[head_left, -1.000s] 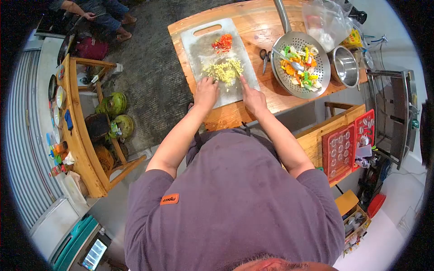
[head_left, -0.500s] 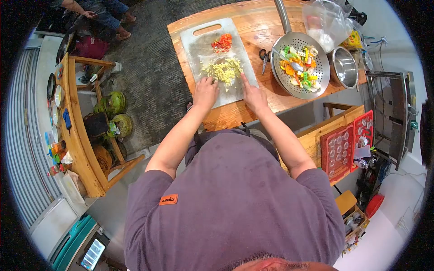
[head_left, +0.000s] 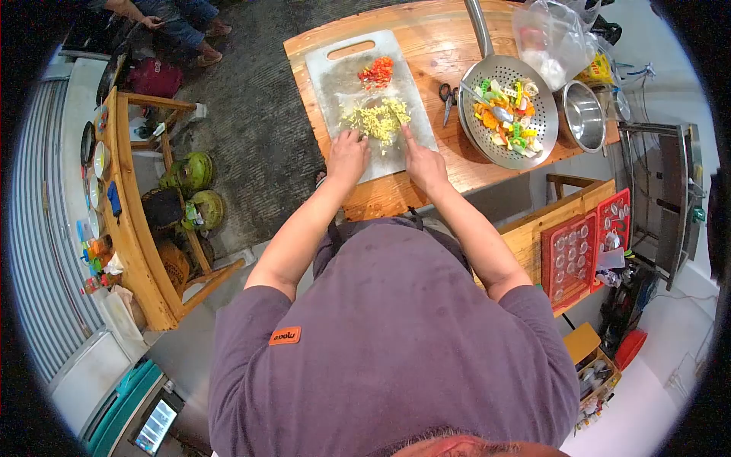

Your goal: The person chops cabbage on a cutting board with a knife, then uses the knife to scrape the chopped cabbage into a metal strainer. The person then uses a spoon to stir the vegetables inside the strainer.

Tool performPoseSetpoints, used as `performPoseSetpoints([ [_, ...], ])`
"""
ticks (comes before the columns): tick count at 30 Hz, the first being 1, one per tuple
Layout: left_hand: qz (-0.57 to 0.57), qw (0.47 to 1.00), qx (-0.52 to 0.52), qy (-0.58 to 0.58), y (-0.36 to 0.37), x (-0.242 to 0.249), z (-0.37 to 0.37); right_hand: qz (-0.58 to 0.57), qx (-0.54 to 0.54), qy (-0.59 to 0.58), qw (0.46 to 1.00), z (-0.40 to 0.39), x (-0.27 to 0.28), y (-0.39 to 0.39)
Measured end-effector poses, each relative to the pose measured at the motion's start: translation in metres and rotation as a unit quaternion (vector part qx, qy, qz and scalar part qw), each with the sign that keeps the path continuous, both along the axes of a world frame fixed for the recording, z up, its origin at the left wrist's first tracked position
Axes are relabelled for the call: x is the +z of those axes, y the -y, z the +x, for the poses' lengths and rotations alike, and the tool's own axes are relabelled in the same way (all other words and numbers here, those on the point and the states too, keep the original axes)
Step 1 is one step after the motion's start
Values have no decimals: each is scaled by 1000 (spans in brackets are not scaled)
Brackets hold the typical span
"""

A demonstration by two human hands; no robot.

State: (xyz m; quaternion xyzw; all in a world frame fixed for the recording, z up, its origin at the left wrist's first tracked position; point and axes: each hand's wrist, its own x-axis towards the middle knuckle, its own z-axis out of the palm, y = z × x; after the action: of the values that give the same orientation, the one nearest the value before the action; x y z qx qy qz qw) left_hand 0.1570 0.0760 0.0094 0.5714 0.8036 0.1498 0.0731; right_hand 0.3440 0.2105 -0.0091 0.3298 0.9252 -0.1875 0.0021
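My right hand [head_left: 425, 165] is closed round a knife [head_left: 397, 116], whose thin blade points away from me into a pile of chopped pale-yellow pieces [head_left: 373, 122]. The handle is mostly hidden under my fingers. Those pieces, perhaps garlic or ginger, lie spread on a white cutting board [head_left: 335, 87]. My left hand [head_left: 349, 156] rests on the near left part of the board, its fingertips down at the pile's edge, holding nothing that I can see. Farther up the board sits a small heap of chopped red pieces [head_left: 376, 72], probably chili.
Black scissors [head_left: 447, 103] lie right of the board. Beside them stands a perforated steel ladle [head_left: 476, 137] full of cut vegetables, then a steel bowl [head_left: 585, 118] and plastic bags [head_left: 552, 46]. Red trays [head_left: 560, 286] are at lower right. Another person [head_left: 164, 23] sits at top left.
My right hand has shifted slightly left, and the blade now lies further into the yellow pieces. My left hand stays nearly in place.
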Motion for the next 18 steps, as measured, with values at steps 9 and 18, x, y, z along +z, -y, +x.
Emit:
performPoseSetpoints([
  [9,20,1000,-4,-5,1,-1,0,-21,8,10,1000,-4,7,9],
  [18,-9,1000,-3,-11,2,2,0,-31,0,20,999,-3,4,19],
])
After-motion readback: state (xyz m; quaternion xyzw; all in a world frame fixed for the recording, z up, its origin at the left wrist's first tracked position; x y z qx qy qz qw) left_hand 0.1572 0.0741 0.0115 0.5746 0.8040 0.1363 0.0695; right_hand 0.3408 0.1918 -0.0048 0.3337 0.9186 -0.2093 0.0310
